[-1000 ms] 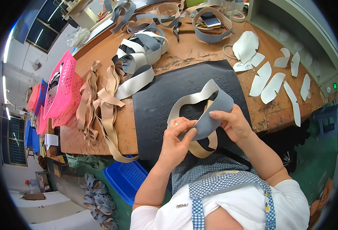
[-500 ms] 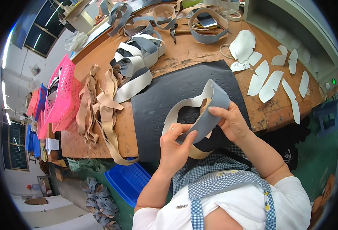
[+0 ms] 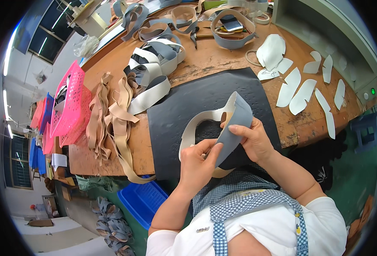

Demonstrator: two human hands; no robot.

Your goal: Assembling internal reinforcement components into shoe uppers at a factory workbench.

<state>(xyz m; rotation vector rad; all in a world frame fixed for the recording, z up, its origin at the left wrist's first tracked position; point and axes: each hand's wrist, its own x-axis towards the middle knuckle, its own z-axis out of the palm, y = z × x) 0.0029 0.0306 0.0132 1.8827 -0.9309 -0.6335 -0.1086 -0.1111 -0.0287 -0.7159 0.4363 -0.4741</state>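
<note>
Hands meet over the near edge of a wooden bench (image 3: pixel 205 68), both gripping one curved grey strip (image 3: pixel 235 128) with a pale cream lining. The left hand (image 3: pixel 197 164) pinches the lower end of the strip, its fingers (image 3: pixel 216 149) closed on the grey face. The right hand (image 3: pixel 250 138) clasps the strip from the other side, higher up, thumb laid along the edge. The strip (bent into an open loop) is held up just above a black mat (image 3: pixel 184 115), its cream tail curling round to the person's left and down toward the chest.

The mat lies flat on the bench in front of the person. To its left, tan strips (image 3: pixel 111 123) lie heaped, some hanging over the bench's near edge. Behind them sits a pile of grey and white strips (image 3: pixel 154 68), curled and overlapping. A pink basket (image 3: pixel 69 106) stands at the bench's left end. White cut pieces (image 3: pixel 299 85) are spread on the bare wood to the right of the mat, well apart from the hands. More grey loops (image 3: pixel 233 30) lie at the far side. Below the bench, a blue crate (image 3: pixel 143 200) rests on the floor beside the person's left elbow.
</note>
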